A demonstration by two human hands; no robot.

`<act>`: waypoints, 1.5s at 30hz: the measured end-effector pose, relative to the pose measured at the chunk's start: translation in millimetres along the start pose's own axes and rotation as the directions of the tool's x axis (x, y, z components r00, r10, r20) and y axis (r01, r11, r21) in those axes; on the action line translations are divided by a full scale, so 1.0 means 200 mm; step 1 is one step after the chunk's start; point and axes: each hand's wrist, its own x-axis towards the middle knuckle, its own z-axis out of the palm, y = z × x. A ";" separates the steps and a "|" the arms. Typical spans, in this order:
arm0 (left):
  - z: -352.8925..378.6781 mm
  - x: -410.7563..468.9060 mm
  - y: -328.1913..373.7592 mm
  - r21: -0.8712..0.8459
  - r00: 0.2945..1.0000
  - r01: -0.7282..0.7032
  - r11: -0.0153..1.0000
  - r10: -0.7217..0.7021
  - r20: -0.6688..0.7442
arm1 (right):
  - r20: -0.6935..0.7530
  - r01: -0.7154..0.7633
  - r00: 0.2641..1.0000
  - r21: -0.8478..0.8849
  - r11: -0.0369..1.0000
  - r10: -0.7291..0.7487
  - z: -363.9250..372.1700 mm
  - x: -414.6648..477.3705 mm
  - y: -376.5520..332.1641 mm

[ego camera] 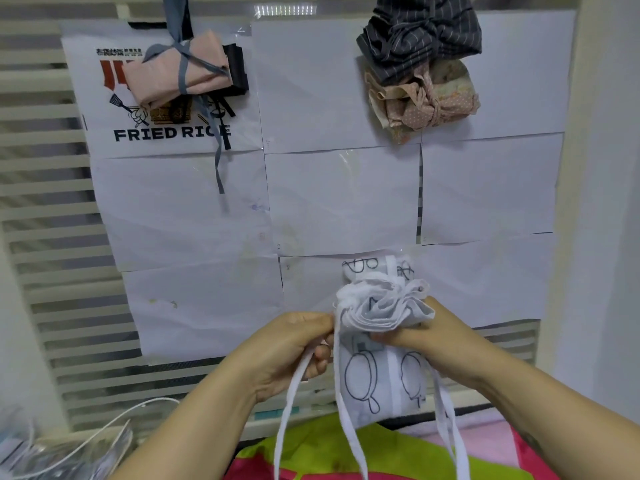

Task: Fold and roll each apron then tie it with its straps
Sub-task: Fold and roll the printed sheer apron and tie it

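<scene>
1. Your left hand sits against the left side of the white apron. Its fingers are curled in, pinching the straps right where they meet the roll.
2. Your right hand wraps round the white apron from the right. Its fingers are curled under the bunched top, so you are holding the roll up off the table.
3. The white apron is a rolled bundle printed with black outline drawings. Its top is gathered into loose folds, and it is upright between your two hands.
4. The straps hang down from the white apron in long white bands, some on its left and some on its right. They trail over the bright green and pink fabric just below it.
5. Behind the white apron, white paper sheets cover the table.
6. Far beyond the white apron and to its left, a pink apron lies rolled and tied with a grey-blue strap, on a sheet printed "FRIED RICE".
7. Far beyond the white apron and slightly right, a grey striped apron lies tied. A tied dotted apron touches its near side.
8. Well to the left of the white apron and nearer you, a white cable curves over clear plastic.
</scene>
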 end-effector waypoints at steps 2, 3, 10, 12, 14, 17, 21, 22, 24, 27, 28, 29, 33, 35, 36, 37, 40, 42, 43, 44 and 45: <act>0.00 0.01 -0.03 0.066 1.000 -0.008 0.998 0.010 -0.027 | -0.001 0.013 1.000 0.029 0.999 -0.013 0.00 0.00 0.00; -0.01 0.02 -0.04 0.103 0.997 -0.040 0.994 0.046 -0.056 | -0.004 0.010 1.000 0.048 0.999 -0.010 0.00 0.01 0.00; 0.05 -0.03 -0.07 0.471 0.877 -0.375 0.798 0.470 -0.098 | -0.063 -0.075 0.993 0.311 0.947 0.099 0.01 0.05 0.05; 0.05 -0.05 -0.09 0.469 0.859 -0.412 0.781 0.505 -0.086 | -0.062 -0.084 0.992 0.352 0.932 0.112 0.01 0.07 0.05; 0.05 -0.06 -0.10 0.403 0.852 -0.451 0.796 0.519 -0.070 | -0.071 -0.088 0.990 0.371 0.924 0.123 0.01 0.07 0.06; 0.06 -0.05 -0.12 0.388 0.866 -0.441 0.810 0.498 -0.056 | -0.076 -0.087 0.989 0.372 0.924 0.123 0.03 0.07 0.06; 0.09 -0.04 -0.12 0.305 0.867 -0.432 0.849 0.484 -0.120 | -0.069 -0.066 0.992 0.437 0.897 0.107 0.05 0.07 0.05; 0.09 -0.03 -0.11 0.310 0.854 -0.449 0.838 0.505 -0.127 | -0.071 -0.068 0.991 0.454 0.889 0.112 0.05 0.07 0.04; 0.10 -0.04 -0.10 0.311 0.838 -0.470 0.826 0.528 -0.136 | -0.073 -0.063 0.992 0.459 0.886 0.108 0.05 0.06 0.04; 0.13 -0.04 -0.11 0.229 0.868 -0.456 0.860 0.487 -0.097 | -0.056 -0.046 0.995 0.461 0.886 0.081 0.05 0.06 0.02; 0.14 -0.05 -0.11 0.214 0.871 -0.459 0.862 0.484 -0.082 | -0.051 -0.049 0.995 0.463 0.885 0.081 0.05 0.05 0.02; 0.16 -0.06 -0.10 0.219 0.864 -0.472 0.854 0.498 -0.079 | -0.045 -0.052 0.996 0.474 0.879 0.083 0.05 0.05 0.02; 0.17 -0.04 -0.11 0.280 0.826 -0.503 0.817 0.551 -0.122 | -0.039 -0.114 0.987 0.509 0.853 0.155 0.05 0.05 0.02; 0.15 -0.02 -0.11 0.383 0.795 -0.492 0.782 0.582 -0.168 | -0.050 -0.148 0.983 0.371 0.917 0.179 0.05 0.05 0.01; 0.13 -0.01 -0.12 0.446 0.770 -0.474 0.759 0.603 -0.207 | -0.119 -0.160 0.974 0.241 0.957 0.193 0.05 0.04 0.01; 0.11 -0.01 -0.12 0.514 0.738 -0.449 0.731 0.627 -0.247 | -0.246 -0.173 0.949 0.115 0.978 0.197 0.04 0.04 0.02; 0.05 0.00 -0.11 0.757 0.628 -0.340 0.558 0.734 -0.259 | -0.579 -0.090 0.812 0.004 0.996 0.076 0.04 0.00 0.02; 0.03 0.01 -0.10 0.872 0.582 -0.289 0.395 0.796 -0.168 | -0.441 -0.080 0.896 -0.035 0.996 0.056 0.10 -0.02 0.00; 0.03 0.01 -0.10 0.911 0.569 -0.267 0.315 0.814 -0.115 | -0.310 -0.118 0.946 -0.043 0.992 0.099 0.14 -0.03 0.00; 0.04 0.02 -0.10 0.939 0.560 -0.243 0.243 0.826 -0.069 | -0.171 -0.160 0.973 -0.023 0.987 0.154 0.19 -0.04 -0.02; 0.04 0.02 -0.10 0.958 0.553 -0.222 0.182 0.833 -0.030 | -0.075 -0.195 0.978 0.009 0.981 0.195 0.22 -0.03 -0.03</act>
